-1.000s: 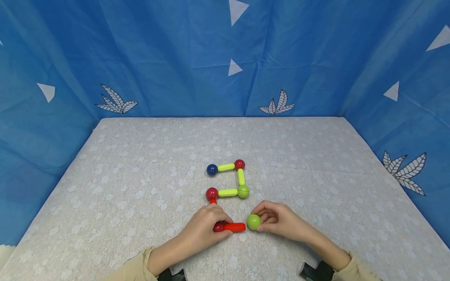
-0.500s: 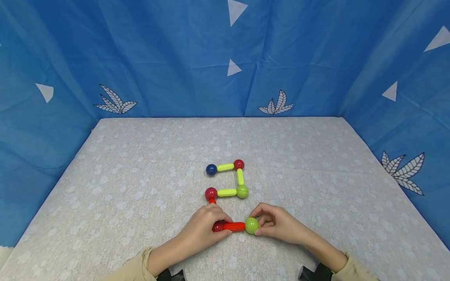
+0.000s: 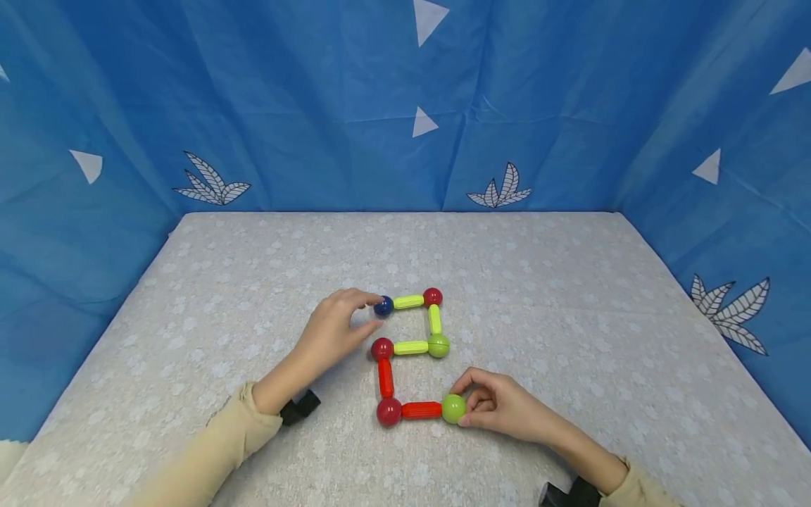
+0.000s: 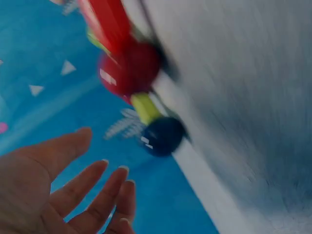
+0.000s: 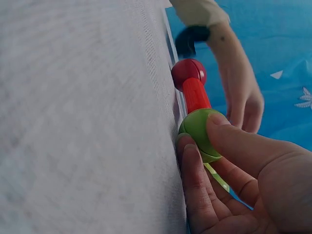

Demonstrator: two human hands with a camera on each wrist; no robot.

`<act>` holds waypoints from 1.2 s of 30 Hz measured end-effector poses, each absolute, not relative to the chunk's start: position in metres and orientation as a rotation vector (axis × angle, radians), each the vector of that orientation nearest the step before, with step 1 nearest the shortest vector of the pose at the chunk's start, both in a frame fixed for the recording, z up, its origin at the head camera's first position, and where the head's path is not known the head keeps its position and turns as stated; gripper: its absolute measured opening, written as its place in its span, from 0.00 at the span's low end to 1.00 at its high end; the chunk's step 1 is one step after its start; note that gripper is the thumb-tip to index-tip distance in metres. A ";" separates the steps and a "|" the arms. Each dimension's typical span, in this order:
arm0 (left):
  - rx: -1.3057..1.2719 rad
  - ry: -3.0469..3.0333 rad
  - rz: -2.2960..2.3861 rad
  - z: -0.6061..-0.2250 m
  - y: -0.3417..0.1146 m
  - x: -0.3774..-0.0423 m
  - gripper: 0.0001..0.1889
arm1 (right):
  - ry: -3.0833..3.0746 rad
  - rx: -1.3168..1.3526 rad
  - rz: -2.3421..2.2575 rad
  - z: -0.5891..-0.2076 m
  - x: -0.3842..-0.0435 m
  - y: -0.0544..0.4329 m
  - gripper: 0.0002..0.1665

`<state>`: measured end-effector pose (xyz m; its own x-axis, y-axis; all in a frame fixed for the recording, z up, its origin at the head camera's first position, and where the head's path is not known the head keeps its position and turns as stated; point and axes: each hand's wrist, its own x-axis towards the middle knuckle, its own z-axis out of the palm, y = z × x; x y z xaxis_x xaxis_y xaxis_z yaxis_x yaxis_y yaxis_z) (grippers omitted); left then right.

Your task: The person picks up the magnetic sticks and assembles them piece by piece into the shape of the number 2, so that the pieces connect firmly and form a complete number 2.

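Observation:
My right hand (image 3: 500, 407) pinches a light green ball (image 3: 453, 409) at the near right end of a chain of balls and rods. A red rod (image 3: 422, 410) joins that ball to a red ball (image 3: 389, 412). From there a second red rod (image 3: 386, 379) runs up to another red ball (image 3: 382, 350). My left hand (image 3: 334, 329) has its fingers spread beside the dark blue ball (image 3: 384, 307) at the far end, index fingertip overlapping it in the head view. In the left wrist view the fingers (image 4: 92, 195) hold nothing, and the blue ball (image 4: 162, 136) is apart from them.
Yellow-green rods (image 3: 410, 347) link the upper part of the chain through a green ball (image 3: 438, 346) and a red ball (image 3: 433, 298). A pale floral cloth (image 3: 253, 282) covers the table. Blue curtains (image 3: 317, 105) stand at the back and sides.
The green ball has moved left onto the red rod's end, my right hand still pinching it. My left hand has let go of the near red ball and rod and moved up to the blue ball.

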<state>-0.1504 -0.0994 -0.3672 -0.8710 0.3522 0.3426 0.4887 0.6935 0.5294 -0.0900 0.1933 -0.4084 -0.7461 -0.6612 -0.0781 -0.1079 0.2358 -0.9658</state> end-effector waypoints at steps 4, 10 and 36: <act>-0.692 -2.848 -0.731 -0.374 -0.102 -0.184 0.26 | 2.031 -0.670 -1.526 -0.407 -0.090 0.193 0.19; -0.743 -2.935 -0.634 -0.380 -0.096 -0.204 0.22 | 2.031 -0.697 -1.536 -0.408 -0.090 0.193 0.19; -0.715 -2.935 -0.708 -0.382 -0.096 -0.206 0.20 | 2.222 -0.760 -1.415 -0.401 -0.084 0.187 0.19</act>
